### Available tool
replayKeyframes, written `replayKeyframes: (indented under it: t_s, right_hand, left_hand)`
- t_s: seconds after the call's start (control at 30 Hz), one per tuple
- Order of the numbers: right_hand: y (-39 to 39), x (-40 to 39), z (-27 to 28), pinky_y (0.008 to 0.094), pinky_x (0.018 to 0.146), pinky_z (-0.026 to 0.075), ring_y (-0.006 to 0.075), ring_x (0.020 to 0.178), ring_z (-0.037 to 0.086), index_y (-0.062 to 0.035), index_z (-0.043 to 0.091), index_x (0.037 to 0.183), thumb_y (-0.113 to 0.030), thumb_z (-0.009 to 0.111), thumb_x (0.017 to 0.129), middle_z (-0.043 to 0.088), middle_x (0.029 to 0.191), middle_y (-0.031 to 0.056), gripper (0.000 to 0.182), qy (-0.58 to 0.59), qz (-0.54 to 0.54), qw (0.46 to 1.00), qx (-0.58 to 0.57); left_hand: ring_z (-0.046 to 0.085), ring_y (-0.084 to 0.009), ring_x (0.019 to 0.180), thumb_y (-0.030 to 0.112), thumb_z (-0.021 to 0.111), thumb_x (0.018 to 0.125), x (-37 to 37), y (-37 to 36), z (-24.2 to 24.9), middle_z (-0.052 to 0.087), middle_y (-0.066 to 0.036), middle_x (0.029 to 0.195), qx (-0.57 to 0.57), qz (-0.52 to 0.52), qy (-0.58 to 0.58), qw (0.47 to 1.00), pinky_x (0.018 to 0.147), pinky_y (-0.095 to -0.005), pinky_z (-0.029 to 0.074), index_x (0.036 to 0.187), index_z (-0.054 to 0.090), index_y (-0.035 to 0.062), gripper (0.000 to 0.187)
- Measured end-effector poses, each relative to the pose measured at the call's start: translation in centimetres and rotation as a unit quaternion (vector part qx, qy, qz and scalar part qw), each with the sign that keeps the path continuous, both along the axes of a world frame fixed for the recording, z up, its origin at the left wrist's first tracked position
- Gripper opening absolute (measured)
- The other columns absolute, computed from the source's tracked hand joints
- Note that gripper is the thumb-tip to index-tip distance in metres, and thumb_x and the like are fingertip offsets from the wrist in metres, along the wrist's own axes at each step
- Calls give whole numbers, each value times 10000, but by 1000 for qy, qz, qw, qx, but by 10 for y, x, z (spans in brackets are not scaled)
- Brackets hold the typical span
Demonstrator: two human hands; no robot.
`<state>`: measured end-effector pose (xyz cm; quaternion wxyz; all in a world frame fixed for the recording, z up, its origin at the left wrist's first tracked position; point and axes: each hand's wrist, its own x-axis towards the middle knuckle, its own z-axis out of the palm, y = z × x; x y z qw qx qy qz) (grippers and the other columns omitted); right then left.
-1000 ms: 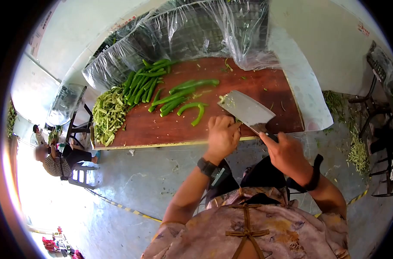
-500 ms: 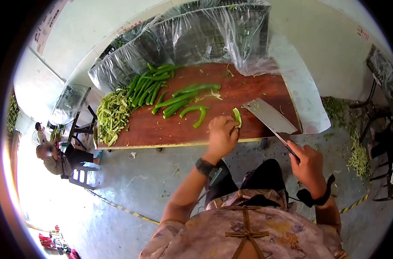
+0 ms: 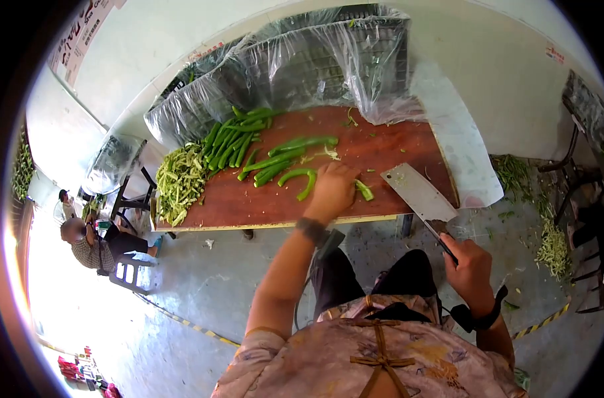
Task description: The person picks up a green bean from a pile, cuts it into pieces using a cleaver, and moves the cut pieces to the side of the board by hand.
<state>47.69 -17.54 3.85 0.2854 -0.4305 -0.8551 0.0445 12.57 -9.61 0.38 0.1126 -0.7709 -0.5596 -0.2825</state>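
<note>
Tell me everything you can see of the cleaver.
The cleaver has a broad grey blade, apparently metal, with small flecks on its face, and a dark handle held in the right hand's grip. The blade slants over the right part of the reddish-brown table, handle at the near end; whether they touch is unclear.

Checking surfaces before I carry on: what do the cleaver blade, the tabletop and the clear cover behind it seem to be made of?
Cleaver blade: metal, probably steel, with a smooth satin look, judging by its pale-grey face.
Tabletop: wood or wood-look laminate, I can't tell which; it is reddish-brown and faintly streaked.
Clear cover: apparently thin, glossy plastic film, see-through, wrinkled and catching highlights.
</note>
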Motion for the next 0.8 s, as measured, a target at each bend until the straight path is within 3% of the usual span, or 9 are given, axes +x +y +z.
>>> replayKeyframes:
  t_s: [0.07,0.13,0.23,0.37,0.53,0.8]
  right_hand:
    - [-1,-1,2,430,562,452,347,640,585,-108,689,1175,-36,739,740,565,720,141,444,8,2,1000,4]
    - [-1,-2,1,430,554,446,348,634,581,-106,687,1177,-34,738,741,557,712,142,445,15,8,1000,6]
    - [0,-3,-3,431,538,436,347,625,577,-99,682,1183,-36,737,744,553,712,144,447,19,17,1000,8]
    - [-1,-4,0,432,529,429,337,613,567,-99,682,1181,-39,739,745,541,708,136,444,33,19,999,18]
    - [-13,-5,19,426,515,415,319,597,553,-98,692,1155,-45,744,747,524,695,124,415,15,39,999,27]
    - [-17,-19,28,406,487,420,292,561,551,-133,708,1134,-98,719,801,514,680,107,335,-33,58,997,38]
  left_hand:
    - [592,-290,1012,105,648,762,7,-13,0,681,-71,956,17,33,-5,999,890,-447,432,999,705,105,244]
    - [588,-299,956,159,682,785,24,-31,5,666,-81,911,-15,141,37,989,881,-457,422,945,700,97,173]
    - [574,-302,903,201,706,792,33,-46,-1,633,-86,844,18,81,-39,996,853,-457,418,910,692,91,162]
    - [562,-301,869,200,706,790,36,-53,-4,603,-78,813,36,73,-46,996,834,-455,412,899,693,91,155]
    - [541,-293,935,188,698,792,40,-59,-6,583,-78,954,53,77,-41,995,848,-440,407,952,678,81,194]
    - [536,-299,964,183,696,799,43,-61,-9,585,-88,999,35,76,-43,996,857,-448,404,1001,676,59,237]
